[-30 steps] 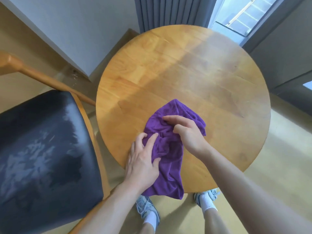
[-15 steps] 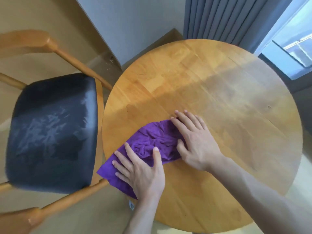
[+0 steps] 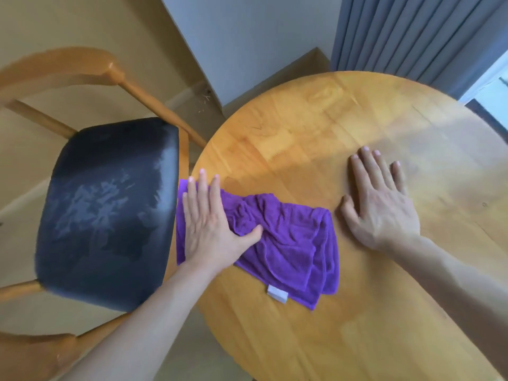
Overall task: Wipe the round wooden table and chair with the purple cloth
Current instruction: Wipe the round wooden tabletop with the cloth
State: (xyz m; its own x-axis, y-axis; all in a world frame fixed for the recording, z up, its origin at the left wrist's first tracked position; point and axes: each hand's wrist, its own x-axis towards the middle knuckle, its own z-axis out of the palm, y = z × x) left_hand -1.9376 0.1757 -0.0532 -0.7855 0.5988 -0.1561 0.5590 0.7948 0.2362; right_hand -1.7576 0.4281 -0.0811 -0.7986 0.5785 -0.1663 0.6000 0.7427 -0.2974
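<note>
Purple cloth (image 3: 286, 243) lies at the tabletop's (image 3: 357, 339) chair-side edge under the flat, straight-fingered left hand (image 3: 209, 229); right hand (image 3: 382, 207), flat, empty, beside the cloth. Probably mid table-wipe; next, sweep it outward.

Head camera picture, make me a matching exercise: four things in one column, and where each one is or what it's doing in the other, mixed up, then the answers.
Things:
1. cloth
2. left hand
3. right hand
4. chair

Places or states:
A. flat on bare table wood, off the cloth
B. stands left of the table, dark seat
C. lies crumpled on the table, one end over the left edge
D. presses flat on the cloth's left end

Pairs: 1-C, 2-D, 3-A, 4-B
</note>
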